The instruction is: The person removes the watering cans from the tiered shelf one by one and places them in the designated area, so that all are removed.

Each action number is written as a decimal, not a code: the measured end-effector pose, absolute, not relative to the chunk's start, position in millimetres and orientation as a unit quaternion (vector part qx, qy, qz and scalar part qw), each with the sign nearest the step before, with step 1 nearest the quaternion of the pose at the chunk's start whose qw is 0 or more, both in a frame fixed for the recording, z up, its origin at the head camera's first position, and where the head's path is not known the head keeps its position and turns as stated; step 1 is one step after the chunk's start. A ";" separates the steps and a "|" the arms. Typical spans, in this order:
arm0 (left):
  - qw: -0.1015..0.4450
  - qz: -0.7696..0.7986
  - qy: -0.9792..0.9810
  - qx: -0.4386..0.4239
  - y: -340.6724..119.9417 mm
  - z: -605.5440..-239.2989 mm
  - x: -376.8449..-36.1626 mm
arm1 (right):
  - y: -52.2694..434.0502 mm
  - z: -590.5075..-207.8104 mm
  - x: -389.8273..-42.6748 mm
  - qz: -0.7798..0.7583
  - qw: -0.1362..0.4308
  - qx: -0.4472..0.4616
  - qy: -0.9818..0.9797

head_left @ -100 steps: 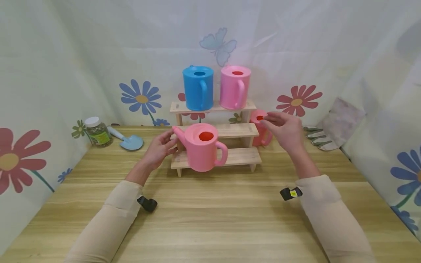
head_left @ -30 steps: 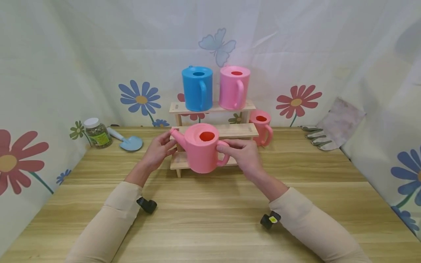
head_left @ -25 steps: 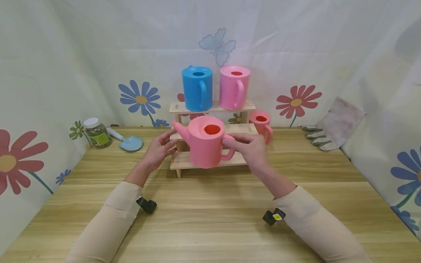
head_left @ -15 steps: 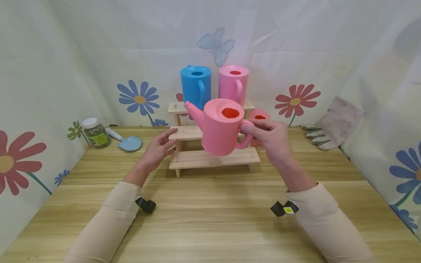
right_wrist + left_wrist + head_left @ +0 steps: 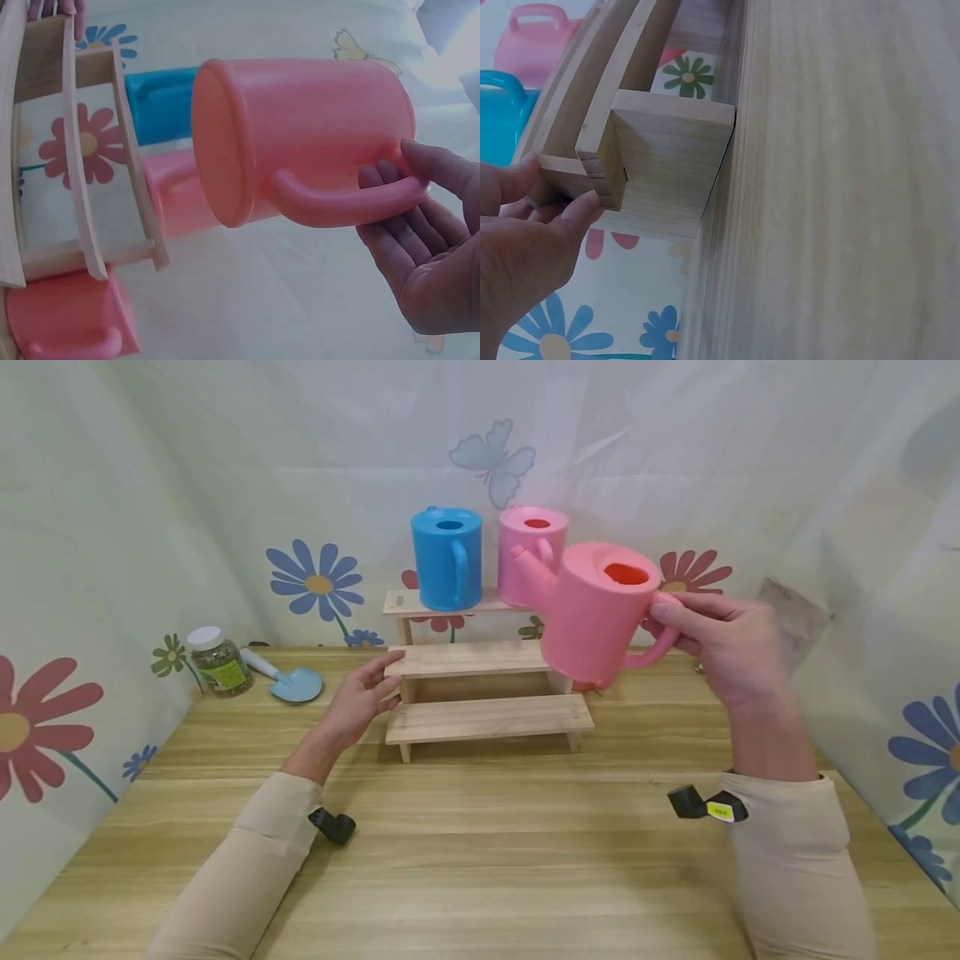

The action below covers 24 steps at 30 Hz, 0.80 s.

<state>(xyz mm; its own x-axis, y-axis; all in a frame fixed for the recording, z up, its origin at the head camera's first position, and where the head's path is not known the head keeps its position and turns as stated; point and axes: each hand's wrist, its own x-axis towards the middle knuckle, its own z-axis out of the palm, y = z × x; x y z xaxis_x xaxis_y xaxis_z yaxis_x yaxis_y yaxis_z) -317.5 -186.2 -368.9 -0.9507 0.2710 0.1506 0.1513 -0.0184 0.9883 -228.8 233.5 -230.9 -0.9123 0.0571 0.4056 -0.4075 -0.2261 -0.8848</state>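
Up at my right hand is where the action is: my fingers are hooked through the handle of the pink watering can, which now hangs in the air off the right end of the wooden step shelf, spout pointing left toward the pink can on the top step. Half a second ago it was still low over the middle of the shelf, so I've swung it up and right pretty quickly. It's fully off the steps now, and my guess is it's headed somewhere on that right side. My left hand hasn't budged; the fingers pinch the left end of the middle step. The blue can sits beside the pink one up top. Off left there's a jar and a little blue trowel.
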 end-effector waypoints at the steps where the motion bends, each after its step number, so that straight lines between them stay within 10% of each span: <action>1: 0.043 0.699 0.698 0.151 -186.8 -370.7 -319.2 | 239.5 -229.6 -229.1 0.775 0.153 0.147 -0.596; 24: 0.030 0.700 0.698 0.146 -190.3 -382.3 -328.7 | 311.1 -281.7 -291.6 0.663 0.217 -0.154 -0.700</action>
